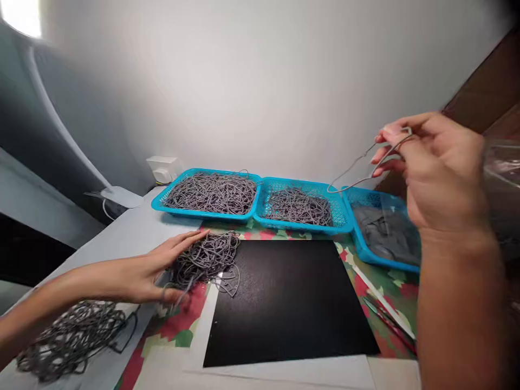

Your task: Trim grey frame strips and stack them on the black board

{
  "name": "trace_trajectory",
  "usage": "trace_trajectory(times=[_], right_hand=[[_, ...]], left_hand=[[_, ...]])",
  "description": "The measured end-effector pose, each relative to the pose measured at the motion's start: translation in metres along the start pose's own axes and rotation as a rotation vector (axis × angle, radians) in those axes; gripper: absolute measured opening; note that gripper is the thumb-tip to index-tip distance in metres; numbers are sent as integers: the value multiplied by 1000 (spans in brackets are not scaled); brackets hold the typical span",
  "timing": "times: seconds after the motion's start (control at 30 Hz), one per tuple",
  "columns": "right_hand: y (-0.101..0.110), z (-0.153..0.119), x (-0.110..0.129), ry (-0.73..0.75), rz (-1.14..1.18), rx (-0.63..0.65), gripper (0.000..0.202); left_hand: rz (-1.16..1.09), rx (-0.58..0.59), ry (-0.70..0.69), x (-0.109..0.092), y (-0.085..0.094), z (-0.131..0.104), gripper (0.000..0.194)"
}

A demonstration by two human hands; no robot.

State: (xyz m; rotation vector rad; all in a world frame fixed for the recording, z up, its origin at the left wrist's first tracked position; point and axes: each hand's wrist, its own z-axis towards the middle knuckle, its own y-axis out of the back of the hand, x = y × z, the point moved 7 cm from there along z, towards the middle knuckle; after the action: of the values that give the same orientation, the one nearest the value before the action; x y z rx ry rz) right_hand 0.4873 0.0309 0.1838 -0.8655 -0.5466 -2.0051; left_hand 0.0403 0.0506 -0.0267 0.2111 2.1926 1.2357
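My right hand [430,157] is raised at the right, its fingers closed on a thin grey cord loop [353,185] that hangs toward the baskets. At the left, my left hand [170,265] rests against a tangled pile of grey cords [211,254], thumb and fingers spread. That pile lies beside the upper left corner of a black board [288,298]. A second grey tangle [77,336] is under my left forearm.
Three blue baskets stand along the wall: the left [207,215] and middle [303,227] hold grey cords, the right [368,254] dark pieces. Tweezers [390,322] and a white strip [384,300] lie right of the board. A lamp base [122,196] stands back left.
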Motion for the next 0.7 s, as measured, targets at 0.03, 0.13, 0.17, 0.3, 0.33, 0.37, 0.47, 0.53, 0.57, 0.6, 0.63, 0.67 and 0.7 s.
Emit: trace_trajectory(times=[0.03, 0.13, 0.17, 0.3, 0.33, 0.37, 0.47, 0.53, 0.57, 0.6, 0.63, 0.67, 0.7], right_hand=[[-1, -1, -2, 12, -5, 21, 25], [-4, -4, -6, 30, -9, 67, 23], [-5, -5, -7, 34, -8, 79, 22], [-10, -6, -9, 0, 1, 97, 20], [-12, -7, -10, -9, -1, 106, 19], [-16, -8, -11, -9, -4, 118, 18], [-33, -28, -15, 35, 22, 164, 13], [-52, -60, -23, 45, 66, 241, 8], [-63, -82, -29, 30, 87, 299, 10], [-75, -106, -37, 4, 72, 388, 13], [-87, -133, -44, -10, 23, 515, 18], [-95, -158, -51, -13, -6, 606, 22], [-98, -179, -58, -11, -23, 655, 21]], left_hand=[[30, -28, -19, -4, -4, 2, 117], [121, -144, -50, -15, -18, 12, 132], [160, -214, -35, -17, -21, 18, 138], [233, -419, -63, -20, -29, 40, 110], [239, -455, -92, -18, -28, 42, 92], [246, -482, -125, -15, -26, 43, 76], [289, -510, -210, -6, -23, 43, 57], [323, -520, -222, 0, -23, 43, 56], [342, -524, -228, 2, -23, 44, 55], [363, -526, -238, 3, -24, 46, 54], [384, -524, -251, 4, -24, 48, 54], [405, -520, -265, 5, -22, 50, 54], [426, -517, -277, 7, -19, 52, 54]])
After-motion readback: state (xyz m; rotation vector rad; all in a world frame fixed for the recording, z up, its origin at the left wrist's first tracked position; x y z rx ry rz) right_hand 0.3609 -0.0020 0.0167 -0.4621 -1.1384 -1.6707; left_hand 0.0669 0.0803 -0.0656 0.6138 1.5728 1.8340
